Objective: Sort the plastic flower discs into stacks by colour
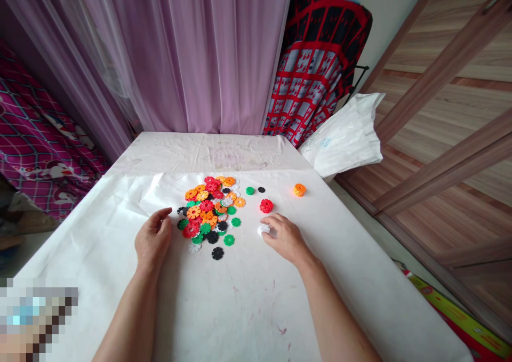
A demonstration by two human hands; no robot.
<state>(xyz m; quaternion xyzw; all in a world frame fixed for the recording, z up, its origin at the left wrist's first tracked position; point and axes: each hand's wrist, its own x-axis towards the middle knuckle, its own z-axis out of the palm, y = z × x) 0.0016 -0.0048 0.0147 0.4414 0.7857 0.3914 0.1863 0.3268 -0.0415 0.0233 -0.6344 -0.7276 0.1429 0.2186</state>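
Observation:
A mixed pile of notched plastic discs (206, 215) in red, orange, green, black and white lies on the white-covered table (240, 298). Just left of that pile rests my left hand (153, 239), its fingers loosely curved and apart with nothing visible in them. My right hand (286, 238) pinches white notched discs (263, 229) at the tabletop, partly hidden by the fingers. Beyond it sit a red disc stack (266, 206) and, farther right, an orange disc stack (300, 190). A green disc (250, 191) and a black disc (261, 190) lie behind the red stack.
A white bag (346, 138) stands at the table's far right corner. Purple curtains (216, 58) hang behind the table. Wooden cabinet doors (448, 117) are on the right. A blurred-out object (34, 319) covers the lower left corner.

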